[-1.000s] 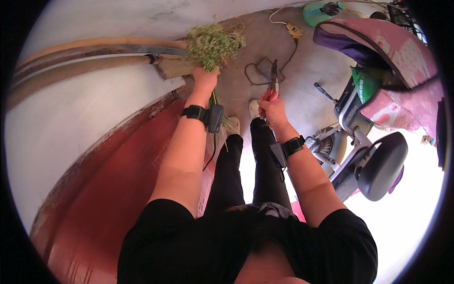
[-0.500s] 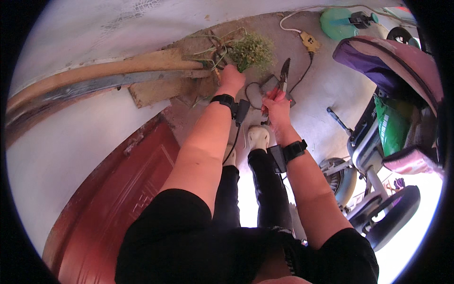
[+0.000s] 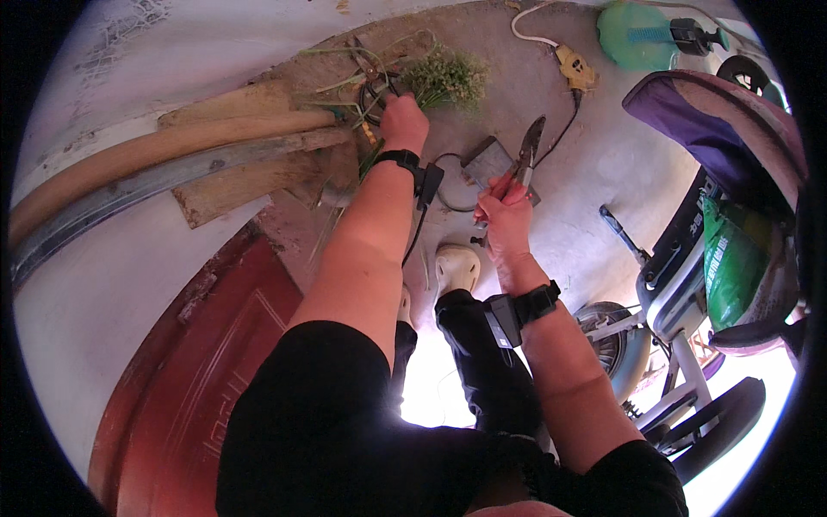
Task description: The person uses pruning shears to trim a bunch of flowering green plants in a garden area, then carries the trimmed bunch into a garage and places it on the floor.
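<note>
Leaning right: green sack [image 3: 734, 258] on scooter [image 3: 689, 284]

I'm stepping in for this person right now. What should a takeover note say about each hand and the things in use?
Left hand: closed around a bunch of green plant stems, held out over the concrete ground.
Right hand: gripping pruning shears, blades pointing up, apart from the bunch.
Nearby: loose cut stems lie by the wooden planks at left.
Done: some stems already lie on the ground.
Left: the shears are not yet at the held bunch.
</note>
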`<state>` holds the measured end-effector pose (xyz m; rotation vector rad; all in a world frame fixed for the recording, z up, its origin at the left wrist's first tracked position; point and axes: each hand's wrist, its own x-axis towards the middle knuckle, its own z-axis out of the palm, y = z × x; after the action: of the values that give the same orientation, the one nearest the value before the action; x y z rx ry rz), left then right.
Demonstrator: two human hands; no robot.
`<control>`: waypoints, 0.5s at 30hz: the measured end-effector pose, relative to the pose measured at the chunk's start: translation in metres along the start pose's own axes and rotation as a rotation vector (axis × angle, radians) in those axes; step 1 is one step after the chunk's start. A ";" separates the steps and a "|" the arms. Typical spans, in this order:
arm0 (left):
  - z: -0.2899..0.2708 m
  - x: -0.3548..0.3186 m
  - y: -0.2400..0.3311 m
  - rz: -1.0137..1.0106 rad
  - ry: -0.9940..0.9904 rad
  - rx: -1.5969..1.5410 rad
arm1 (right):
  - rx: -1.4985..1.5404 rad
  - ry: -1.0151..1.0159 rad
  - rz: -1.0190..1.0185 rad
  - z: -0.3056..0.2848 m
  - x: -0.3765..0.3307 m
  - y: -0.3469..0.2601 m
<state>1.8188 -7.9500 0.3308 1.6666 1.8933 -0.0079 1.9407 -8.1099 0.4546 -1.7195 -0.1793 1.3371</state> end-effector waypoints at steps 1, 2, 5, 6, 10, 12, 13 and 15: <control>-0.003 -0.002 0.001 0.001 -0.004 0.007 | -0.009 -0.015 -0.004 -0.002 -0.002 0.000; -0.008 -0.003 0.002 0.003 -0.114 -0.069 | -0.006 -0.011 0.004 -0.003 -0.005 -0.001; -0.028 -0.018 0.008 0.039 -0.318 -0.253 | 0.021 -0.026 0.016 -0.011 -0.016 -0.008; -0.033 -0.032 0.011 0.072 -0.340 -0.284 | 0.028 -0.024 0.020 -0.013 -0.022 -0.011; -0.061 -0.091 0.010 0.211 -0.386 -0.289 | 0.051 0.019 0.031 -0.022 -0.058 -0.029; -0.078 -0.124 0.003 0.239 -0.315 -0.379 | 0.030 0.026 0.076 -0.026 -0.082 -0.043; -0.087 -0.144 0.000 0.237 -0.371 -0.623 | 0.044 0.015 0.069 -0.030 -0.095 -0.052; -0.115 -0.175 -0.006 0.207 -0.376 -0.914 | 0.061 0.029 0.103 -0.032 -0.124 -0.070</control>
<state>1.7678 -8.0637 0.4992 1.0993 1.1484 0.5121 1.9454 -8.1632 0.5905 -1.7157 -0.0335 1.3768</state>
